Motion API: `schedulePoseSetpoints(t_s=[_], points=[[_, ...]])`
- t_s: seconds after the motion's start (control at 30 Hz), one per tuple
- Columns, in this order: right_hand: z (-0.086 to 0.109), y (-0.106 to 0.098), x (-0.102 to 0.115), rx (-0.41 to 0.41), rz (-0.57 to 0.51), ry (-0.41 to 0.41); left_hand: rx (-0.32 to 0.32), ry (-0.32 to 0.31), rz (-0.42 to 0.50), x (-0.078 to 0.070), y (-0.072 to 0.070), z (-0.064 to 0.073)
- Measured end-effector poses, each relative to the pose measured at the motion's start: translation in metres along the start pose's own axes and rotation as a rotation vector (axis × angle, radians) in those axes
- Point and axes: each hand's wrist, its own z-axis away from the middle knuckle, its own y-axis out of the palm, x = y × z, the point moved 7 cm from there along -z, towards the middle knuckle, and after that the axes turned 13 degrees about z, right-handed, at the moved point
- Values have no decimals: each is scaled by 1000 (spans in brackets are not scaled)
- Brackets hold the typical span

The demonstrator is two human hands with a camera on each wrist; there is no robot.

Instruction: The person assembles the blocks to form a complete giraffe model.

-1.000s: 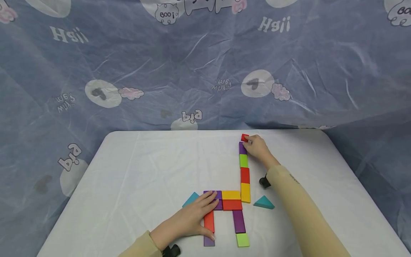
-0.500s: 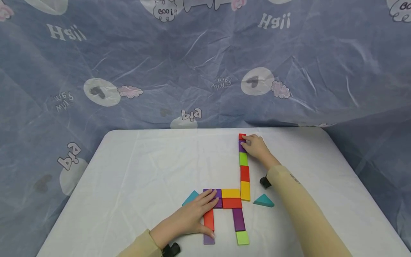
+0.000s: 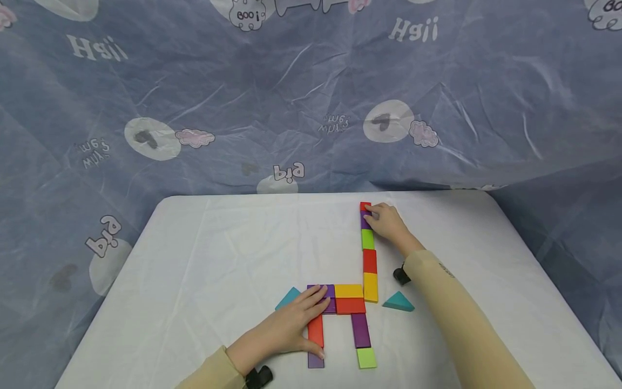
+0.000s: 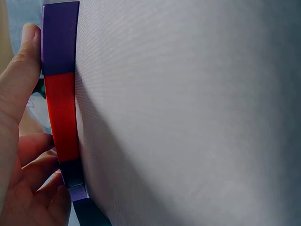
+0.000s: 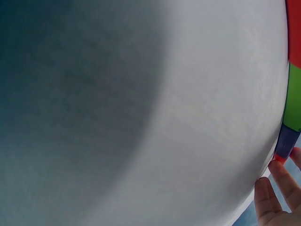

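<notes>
My right hand is at the far end of an upright column of flat blocks. Its fingers pinch the small red block at the tip, with the thumb by the purple block below it. In the right wrist view, fingertips touch the red end. My left hand lies spread over the left of the block figure, fingertips on purple blocks and thumb by the lower purple block. Partly under that hand is a long red block, seen along its side in the left wrist view.
Lower in the column come green, red and yellow blocks. Yellow and red blocks form the middle; purple and green make the right leg. Teal triangles flank the figure on the white table.
The small red block, earlier offset to the right with a gap, has moved left and down against the purple block, with my right hand on it. My left hand has stayed put.
</notes>
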Motion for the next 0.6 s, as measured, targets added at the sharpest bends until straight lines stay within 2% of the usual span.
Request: schedulePoseSetpoints(t_s=[0.37,0.6], points=[[2,-3,1,-16,7,3,15,-23,8,1,1,-1],[2,-2,2,1,-8,0,15,-24,8,1,1,-1]])
